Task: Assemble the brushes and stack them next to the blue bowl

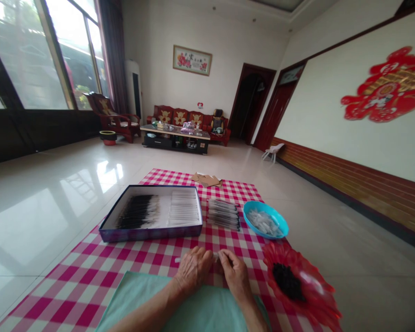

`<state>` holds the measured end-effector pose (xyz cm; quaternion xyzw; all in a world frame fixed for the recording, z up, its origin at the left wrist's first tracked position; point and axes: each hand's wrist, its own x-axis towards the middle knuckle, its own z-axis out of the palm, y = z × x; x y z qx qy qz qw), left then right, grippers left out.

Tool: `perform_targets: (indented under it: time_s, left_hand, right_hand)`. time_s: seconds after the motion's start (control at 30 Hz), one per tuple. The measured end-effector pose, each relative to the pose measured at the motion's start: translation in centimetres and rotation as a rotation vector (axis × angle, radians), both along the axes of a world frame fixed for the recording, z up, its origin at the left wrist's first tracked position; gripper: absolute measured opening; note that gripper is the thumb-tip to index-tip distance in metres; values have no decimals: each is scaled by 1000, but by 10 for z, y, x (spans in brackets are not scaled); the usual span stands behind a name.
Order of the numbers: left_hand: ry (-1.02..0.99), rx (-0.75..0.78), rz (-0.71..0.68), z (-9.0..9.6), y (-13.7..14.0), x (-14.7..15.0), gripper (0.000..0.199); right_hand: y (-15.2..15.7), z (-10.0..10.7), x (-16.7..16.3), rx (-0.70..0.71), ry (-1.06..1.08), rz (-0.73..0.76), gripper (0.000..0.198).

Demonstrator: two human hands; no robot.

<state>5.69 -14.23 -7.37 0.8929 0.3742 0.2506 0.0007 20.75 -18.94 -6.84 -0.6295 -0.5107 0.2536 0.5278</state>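
Note:
My left hand (195, 265) is closed around a thin whitish tube (178, 260), whose one end sticks out to the left. Close beside it, my right hand (235, 275) pinches at the tube's other end, where a small pale piece shows between the two hands; its kind is too small to make out. Beyond the hands lies a shallow dark-blue box (152, 233) with black-ended sticks (138, 212) on its left and white tubes (183, 208) on its right. Several clear, dark-tipped pen-like tubes (223, 214) lie in a stack right of the box.
A blue bowl (284, 224) holds small clear pieces; a red flower-shaped dish (318, 290) holds small black parts. Brown cardboard pieces (207, 180) lie at the far edge of the checked tablecloth (79, 281). A green cloth (134, 295) lies under my forearms.

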Motion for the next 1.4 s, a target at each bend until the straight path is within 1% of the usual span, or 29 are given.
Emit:
perform_targets:
  time_s: [0.1,0.2,0.27,0.33,0.4,0.47,0.53,0.57,0.63,0.7,0.73,0.8,0.83,0.9,0.97,1.0,1.07,1.13,1.23,1.4]
  left_hand:
    - [1,-26,-37,1,1,-1,17]
    - [3,-55,-70,2,3,-2,22]
    - [-4,-60,-79,2,4,-3,24]
    - [-12,-59,-83,2,4,-3,24]
    - [-19,-54,-83,2,3,-2,24]
    - [-21,-47,-83,4,3,-2,22]
    - [-19,-42,-87,6,2,-2,22]
    - [-18,-39,-91,6,3,-2,23]
    - [-20,-32,-101,6,3,-2,23]
    - [-28,-23,-107,3,4,-2,23]
    - [-31,-18,-107,2,5,-1,23]
    - [-35,-8,-112,-1,5,-1,23]
    - [-37,-3,-118,-2,6,-1,22]
    - [-43,3,-142,-3,6,-1,22]
    - [-50,-5,-169,-2,6,-1,21]
    - [-53,-18,-179,-1,6,-1,21]
    - [-55,-49,-191,1,5,-2,20]
    - [-56,-68,-203,3,5,-2,20]
    - [-63,-64,-223,6,4,-3,21]
    - [-50,-81,-186,13,0,-6,23]
  right_hand:
    - [-3,2,1,42,45,26,29]
    - [-6,7,4,79,25,-5,24]
    - [-8,12,7,139,-59,-43,20]
    - [-10,21,13,229,-192,-99,19]
    - [-14,31,21,304,-333,-174,18]
    - [-21,41,36,341,-457,-271,18]
    - [-31,49,55,331,-572,-392,18]
    - [-36,51,66,304,-625,-457,19]
    - [-45,54,87,207,-728,-577,21]
    - [-50,55,101,121,-816,-648,23]
    - [-51,55,104,109,-844,-662,24]
    - [-49,55,98,157,-838,-628,27]
    - [-46,55,89,196,-799,-575,28]
    - [-37,51,65,243,-666,-396,28]
    - [-28,44,37,206,-523,-174,26]
    - [-24,39,24,181,-470,-94,26]
    - [-18,29,6,153,-399,0,24]
    - [-14,20,-3,143,-342,23,21]
    - [-12,14,-4,121,-241,5,19]
    - [-13,17,-3,47,-32,34,23]
